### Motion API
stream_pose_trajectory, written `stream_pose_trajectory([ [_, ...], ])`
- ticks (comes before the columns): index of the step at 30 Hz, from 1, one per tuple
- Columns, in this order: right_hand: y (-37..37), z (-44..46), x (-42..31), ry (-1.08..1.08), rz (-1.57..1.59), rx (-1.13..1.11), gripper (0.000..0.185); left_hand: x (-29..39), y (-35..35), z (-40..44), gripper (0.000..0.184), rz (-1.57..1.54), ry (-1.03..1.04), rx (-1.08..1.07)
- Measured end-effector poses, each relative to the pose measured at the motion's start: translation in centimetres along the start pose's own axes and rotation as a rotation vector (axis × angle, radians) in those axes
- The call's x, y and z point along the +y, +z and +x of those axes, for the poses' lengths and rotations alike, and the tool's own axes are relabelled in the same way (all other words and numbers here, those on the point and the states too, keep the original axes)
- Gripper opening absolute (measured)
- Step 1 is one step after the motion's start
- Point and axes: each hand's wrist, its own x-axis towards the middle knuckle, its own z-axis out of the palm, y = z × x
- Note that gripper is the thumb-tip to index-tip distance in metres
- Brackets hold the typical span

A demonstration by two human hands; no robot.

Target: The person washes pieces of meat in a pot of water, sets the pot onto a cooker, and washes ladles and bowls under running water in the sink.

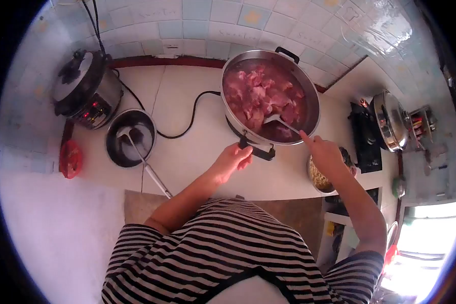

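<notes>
A wide metal pot point(315, 109) on the counter holds chunks of reddish meat point(268, 93) in dark red liquid. My left hand point(234, 161) is closed at the left end of the pot's near black handle point(260, 150), its thumb and fingers pinching it. In my right hand point(325, 156) is the handle of a metal spatula point(283, 123), fingers wrapped round it. The spatula's blade rests among the meat at the near side of the pot. Below my right hand, partly hidden by it, sits a bowl of pale yellowish food point(319, 178).
An electric cooker point(90, 96) with red lights stands at the left. Beside it is a dark pot point(111, 152) with a ladle point(154, 180) in it. A black cord point(192, 117) crosses the counter point(187, 167). At the right are a black stove point(364, 139) and a lidded metal pot point(390, 121).
</notes>
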Motion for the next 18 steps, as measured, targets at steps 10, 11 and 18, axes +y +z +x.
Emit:
stream_pose_trajectory([
  [10,-3.7,-1.1,5.7,-0.185,0.077,0.1,0.045,-0.7,1.0,-0.2,0.025,0.035,0.014,0.183],
  [11,-4.9,-1.7,6.2,-0.186,0.12,0.102,0.044,-0.9,1.0,-0.2,0.025,0.05,0.032,0.19],
  [18,-2.3,4.4,8.9,-0.121,0.318,0.417,0.042,-1.2,1.8,-0.1,0.027,0.066,0.087,0.265],
])
